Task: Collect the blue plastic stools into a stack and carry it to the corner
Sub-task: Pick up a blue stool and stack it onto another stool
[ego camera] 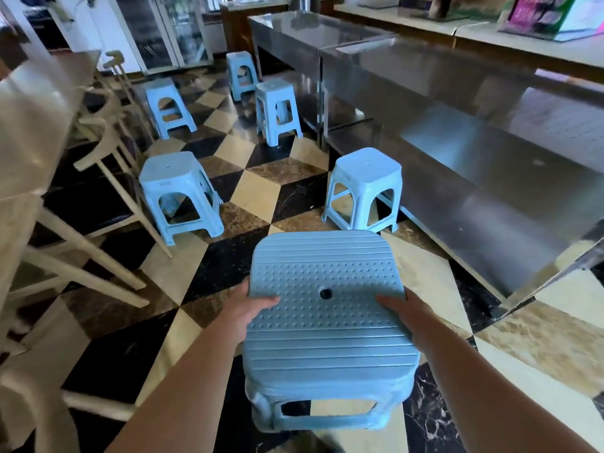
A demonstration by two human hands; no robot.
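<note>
I hold a blue plastic stool [327, 325] in front of me, its ribbed, dotted seat tilted toward the camera. My left hand [251, 308] grips its left edge and my right hand [403, 313] grips its right edge, thumbs on the seat. Several more blue stools stand upright on the floor ahead: one at the near left [178, 194], one at the near right [366, 188], one further back in the middle [276, 109], one at the far left [166, 104] and one at the far back [241, 73].
A long steel table [457, 103] runs along the right side. Cream wooden chairs [108, 158] and a steel table [36, 119] line the left. The chequered tile floor [261, 191] forms an aisle between them. Glass-door fridges [163, 27] stand at the back.
</note>
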